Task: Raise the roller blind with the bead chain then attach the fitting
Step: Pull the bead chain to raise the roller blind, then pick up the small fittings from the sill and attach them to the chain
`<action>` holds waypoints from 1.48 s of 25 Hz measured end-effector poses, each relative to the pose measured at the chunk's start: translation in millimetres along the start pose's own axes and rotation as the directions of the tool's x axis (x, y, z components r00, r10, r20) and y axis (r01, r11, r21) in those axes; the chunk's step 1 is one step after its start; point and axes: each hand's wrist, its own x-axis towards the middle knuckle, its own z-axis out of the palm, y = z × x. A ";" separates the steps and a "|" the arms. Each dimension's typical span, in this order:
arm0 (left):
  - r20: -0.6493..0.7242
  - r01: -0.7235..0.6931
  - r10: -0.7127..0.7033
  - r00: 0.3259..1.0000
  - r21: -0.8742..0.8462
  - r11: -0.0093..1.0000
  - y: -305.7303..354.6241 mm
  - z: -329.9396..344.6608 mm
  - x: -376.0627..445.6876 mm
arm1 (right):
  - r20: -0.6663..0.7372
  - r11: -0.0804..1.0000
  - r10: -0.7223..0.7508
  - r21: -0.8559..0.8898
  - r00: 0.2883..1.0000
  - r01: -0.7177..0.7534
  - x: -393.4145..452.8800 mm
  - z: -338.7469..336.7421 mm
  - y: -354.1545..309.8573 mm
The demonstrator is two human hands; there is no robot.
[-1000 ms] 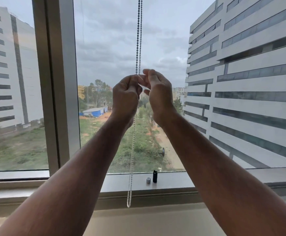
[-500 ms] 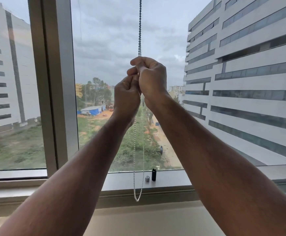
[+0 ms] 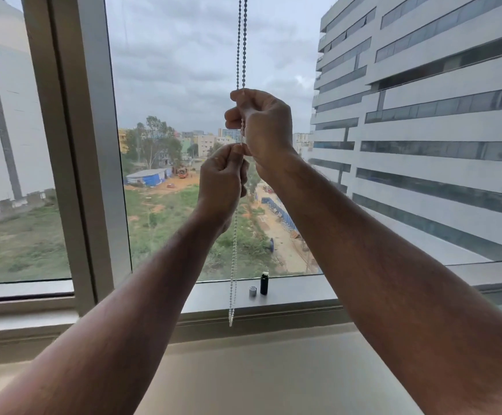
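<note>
A bead chain hangs in two strands down the middle of the window pane. My right hand is closed around both strands at about mid height. Just below it, my left hand pinches the chain between thumb and fingers. Below my hands the chain's loop hangs down to the sill's front edge. On the sill stand a small black cylinder and a short grey fitting. The roller blind itself is out of view above.
A grey window mullion stands to the left of the chain. The grey sill runs across below the glass, with a beige ledge beneath it. Buildings and a green lot lie outside.
My left hand has dropped lower on the chain while my right hand stays closed above it. The hanging loop has swung and narrowed to a single line.
</note>
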 end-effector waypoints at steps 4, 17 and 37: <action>0.034 0.039 -0.037 0.999 -0.044 0.998 -9.9 -5.9 -2.4 | -0.017 0.999 0.022 0.030 1.000 -0.021 -15.0 1.6 21.0; 0.079 0.113 -0.114 0.990 0.024 0.993 -91.9 -50.0 -34.3 | 0.028 0.989 0.122 0.082 0.992 -0.124 -98.8 -21.0 126.8; -0.261 0.458 -0.428 0.865 0.757 0.465 -309.5 -124.3 -60.1 | -0.191 0.610 0.601 -0.517 0.776 -0.600 -154.6 -99.1 380.0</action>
